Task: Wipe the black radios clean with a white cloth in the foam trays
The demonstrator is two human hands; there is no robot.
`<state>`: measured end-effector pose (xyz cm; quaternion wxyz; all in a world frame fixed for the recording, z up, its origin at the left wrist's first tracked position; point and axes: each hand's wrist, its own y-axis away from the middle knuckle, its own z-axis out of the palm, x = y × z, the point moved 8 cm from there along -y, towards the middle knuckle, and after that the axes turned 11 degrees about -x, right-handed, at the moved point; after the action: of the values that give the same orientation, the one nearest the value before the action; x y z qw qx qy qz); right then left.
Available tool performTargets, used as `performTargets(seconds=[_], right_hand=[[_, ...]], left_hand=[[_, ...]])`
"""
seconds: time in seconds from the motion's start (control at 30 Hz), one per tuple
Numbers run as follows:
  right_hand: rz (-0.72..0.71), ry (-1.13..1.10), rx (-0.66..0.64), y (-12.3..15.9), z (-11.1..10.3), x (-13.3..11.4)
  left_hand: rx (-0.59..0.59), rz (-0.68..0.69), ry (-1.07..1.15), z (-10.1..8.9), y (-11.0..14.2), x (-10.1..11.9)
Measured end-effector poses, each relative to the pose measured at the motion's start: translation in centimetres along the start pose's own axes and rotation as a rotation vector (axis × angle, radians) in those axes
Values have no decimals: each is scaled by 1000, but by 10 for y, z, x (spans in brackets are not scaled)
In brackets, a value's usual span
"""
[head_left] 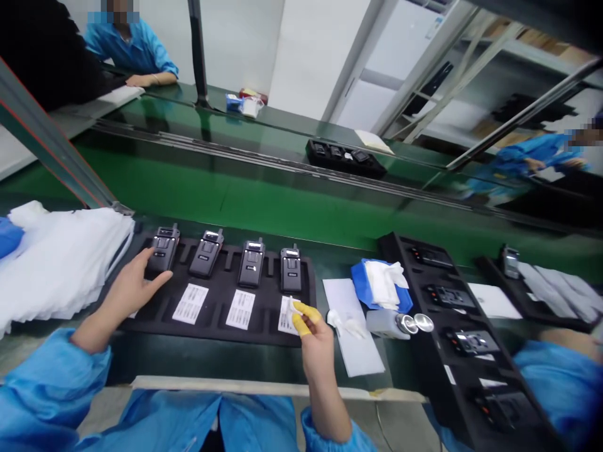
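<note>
A black tray in front of me holds several black handheld radios standing in a row, with white label cards below them. My left hand reaches to the leftmost radio, fingers spread and touching it. My right hand, with yellow finger cots, pinches a small white swab or cloth piece over the label card under the rightmost radio.
A pile of white cloths lies at left. Right of the tray are a white sheet, a blue-and-white cloth bundle, a small bottle and another black tray with devices. A green conveyor runs behind; other blue-sleeved people work nearby.
</note>
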<state>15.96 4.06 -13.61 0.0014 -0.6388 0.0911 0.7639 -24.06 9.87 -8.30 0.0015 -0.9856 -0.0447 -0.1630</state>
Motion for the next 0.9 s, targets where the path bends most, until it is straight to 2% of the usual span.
performTargets(seconds=[0.07,0.13,0.23,0.3,0.37,0.5,0.6,0.67,0.73,0.83,0.9], right_hand=[[-48,122,26,3,-14,-4],[-137,350,36,5,-25,-11],[-310,729,64,11,-34,-21],[-390,871,108,15,-40,-20],[-438,978,135,17,-42,-16],[-462,1097,95,14,-41,-2],[-458,1114,96,12,-43,2],[-452,1108,134,10,-47,-2],[-441,1090,189,10,-55,-14],[-422,1067,319,11,-75,-46],[-387,1027,478,15,-101,-72]], left_hand=[[19,-14,4,0,-3,8],[54,-36,-34,1,-7,13],[98,-83,-97,5,-10,14],[119,-98,-119,7,-11,13],[128,-103,-114,8,-11,11],[123,-123,-76,7,-10,8],[196,-136,-95,-3,-4,20],[266,-58,-110,-8,1,46],[264,109,-75,-3,2,86],[115,365,8,23,2,152],[2,515,32,42,2,195]])
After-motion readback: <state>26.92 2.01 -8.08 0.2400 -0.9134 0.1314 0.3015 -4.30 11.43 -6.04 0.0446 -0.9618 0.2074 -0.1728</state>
